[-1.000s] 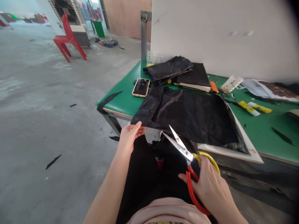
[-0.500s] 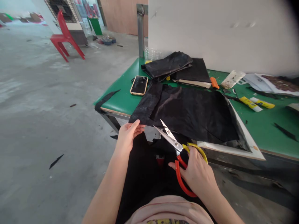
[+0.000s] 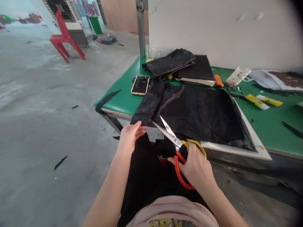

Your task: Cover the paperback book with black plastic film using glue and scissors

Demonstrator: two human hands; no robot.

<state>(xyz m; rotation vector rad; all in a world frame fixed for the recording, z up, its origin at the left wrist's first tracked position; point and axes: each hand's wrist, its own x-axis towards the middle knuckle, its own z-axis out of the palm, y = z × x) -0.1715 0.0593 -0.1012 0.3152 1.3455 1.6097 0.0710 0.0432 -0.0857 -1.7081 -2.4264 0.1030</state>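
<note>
While the left hand pinches its near left corner between thumb and fingers, the black sheet lies creased, with an overlapping fold towards its left end, on the green counter. The right hand holds scissors with one red and one yellow handle, blades spread, tips at the sheet's near edge; whether they touch it is hard to tell. That edge reaches past the counter's front, and a white board shows beneath the sheet's right side. Left of the counter, the grey floor spreads wide, strewn with dark scraps. Behind the sheet are a phone and a book; glue tubes lie to its right. A red chair stands far left.
</note>
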